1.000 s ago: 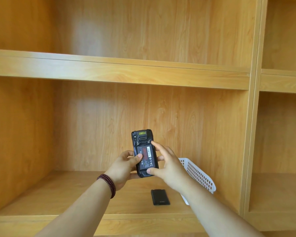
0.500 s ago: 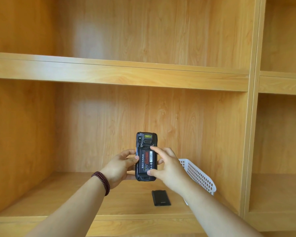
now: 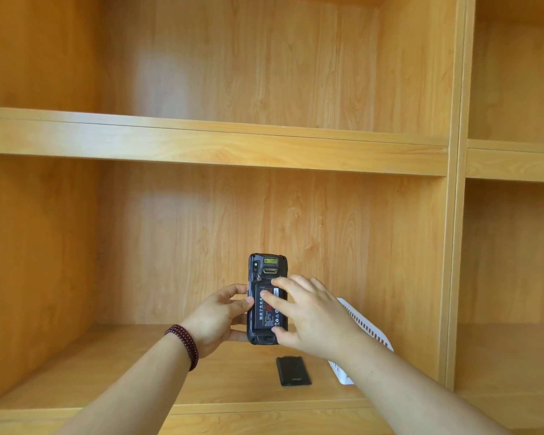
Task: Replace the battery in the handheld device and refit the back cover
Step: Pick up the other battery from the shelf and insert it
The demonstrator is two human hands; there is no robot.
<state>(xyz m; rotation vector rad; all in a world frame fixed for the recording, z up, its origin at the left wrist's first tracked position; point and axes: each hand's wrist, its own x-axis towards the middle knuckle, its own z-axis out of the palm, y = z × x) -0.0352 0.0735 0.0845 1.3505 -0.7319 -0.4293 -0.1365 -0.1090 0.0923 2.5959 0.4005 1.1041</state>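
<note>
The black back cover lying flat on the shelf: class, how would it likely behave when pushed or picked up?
The back cover looks thin and flat, so it probably slides rather than rolls or tips. It likely weighs little. Lying flush on the shelf, its edges may be awkward to lift.

Single view, head-worn wide-angle camera. Faces forward and slightly down into a wooden shelf unit [image 3: 214,152], straight on. Both forearms enter from the bottom edge; hands sit near, low of centre. No second view shares the scene.

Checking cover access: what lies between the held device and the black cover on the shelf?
Nothing; head view shows only bare shelf between device and cover.
</note>
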